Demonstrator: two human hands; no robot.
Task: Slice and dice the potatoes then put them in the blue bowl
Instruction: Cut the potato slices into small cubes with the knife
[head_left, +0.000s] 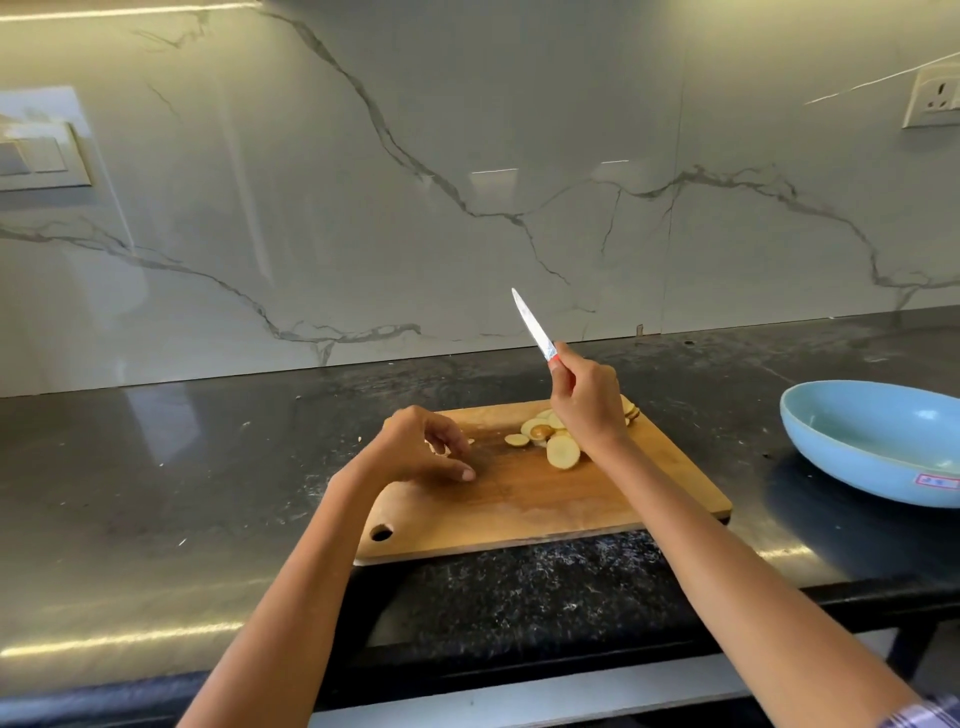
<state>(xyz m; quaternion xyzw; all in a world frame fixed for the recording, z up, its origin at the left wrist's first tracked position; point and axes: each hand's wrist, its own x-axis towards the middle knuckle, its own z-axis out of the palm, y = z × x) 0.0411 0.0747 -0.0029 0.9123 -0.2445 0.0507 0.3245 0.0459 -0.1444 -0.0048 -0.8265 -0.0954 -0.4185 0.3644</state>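
Note:
Several round potato slices (562, 450) lie on the far right part of a wooden cutting board (540, 499). My right hand (587, 402) grips a small knife (532, 325) by its red handle, above the slices, with the blade pointing up and to the left. My left hand (426, 449) hovers over the board's left side with its fingers loosely curled; small potato bits show under the fingers, and I cannot tell if it holds them. The blue bowl (872, 447) stands to the right of the board and looks empty.
The board lies on a dark stone counter (182, 467), and its near edge reaches the counter's front edge. A marble backsplash (363, 208) rises behind. A switch plate (36, 150) is at the far left and a wall socket (932, 101) at the far right.

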